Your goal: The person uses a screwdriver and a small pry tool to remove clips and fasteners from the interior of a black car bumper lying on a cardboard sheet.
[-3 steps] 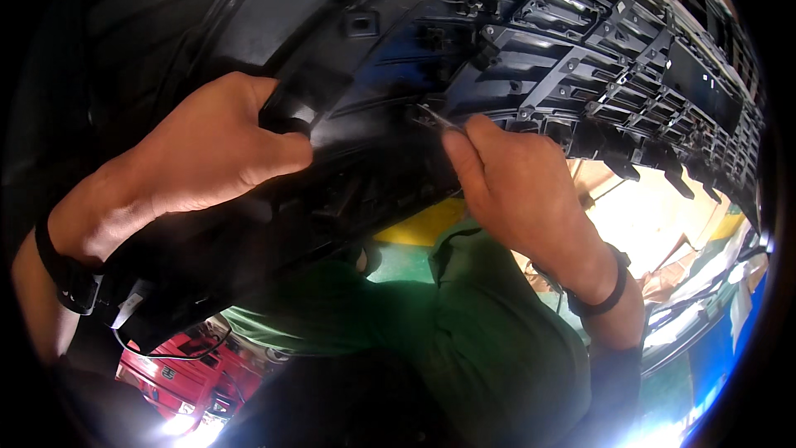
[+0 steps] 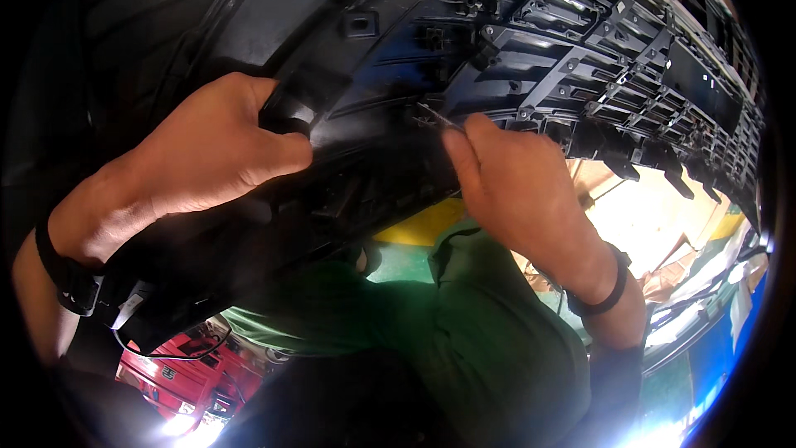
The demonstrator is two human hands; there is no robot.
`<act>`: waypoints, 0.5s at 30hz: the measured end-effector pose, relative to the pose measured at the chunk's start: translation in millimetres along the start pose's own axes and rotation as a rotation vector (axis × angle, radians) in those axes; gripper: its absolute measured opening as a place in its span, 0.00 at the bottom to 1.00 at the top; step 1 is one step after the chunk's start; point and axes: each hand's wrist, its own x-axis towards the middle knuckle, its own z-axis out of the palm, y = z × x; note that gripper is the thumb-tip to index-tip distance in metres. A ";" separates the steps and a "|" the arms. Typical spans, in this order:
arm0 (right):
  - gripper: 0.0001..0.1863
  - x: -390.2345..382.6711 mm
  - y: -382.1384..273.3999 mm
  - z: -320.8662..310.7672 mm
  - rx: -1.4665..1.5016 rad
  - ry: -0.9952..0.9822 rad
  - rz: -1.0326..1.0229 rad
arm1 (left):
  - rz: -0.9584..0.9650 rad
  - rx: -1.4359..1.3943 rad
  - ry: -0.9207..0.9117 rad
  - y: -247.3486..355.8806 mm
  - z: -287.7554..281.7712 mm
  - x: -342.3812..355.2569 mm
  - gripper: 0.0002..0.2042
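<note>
A large black plastic car bumper, its ribbed back side showing, spans the upper part of the view. My left hand is closed on a dark raised part of it, the thumb in front and the fingertips hidden. To the right, my right hand pinches a thin, pointed metal tool. Its tip lies against the bumper's surface by a small marked spot; most of the tool is hidden in the fingers, so I cannot tell its exact kind.
A latticed grille section with screws and clips continues toward the right. Black tabs hang from its lower edge above brown cardboard. A red toolbox and a dark cable are at lower left. My green-clad legs are below.
</note>
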 end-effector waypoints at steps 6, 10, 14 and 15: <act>0.12 3.9 -4.8 -7.9 -0.047 -0.012 -0.099 | 0.008 -0.005 0.047 4.3 6.6 0.6 0.08; 0.12 3.7 -6.9 -12.2 -0.085 -0.055 -0.063 | 0.046 -0.034 0.086 5.9 9.8 2.9 0.08; 0.13 2.5 -7.2 -9.0 -0.046 -0.046 -0.015 | 0.042 0.033 0.072 2.1 2.1 4.9 0.09; 0.13 1.6 -7.3 -7.7 -0.042 -0.062 0.003 | 0.035 0.028 0.061 0.3 2.4 4.2 0.09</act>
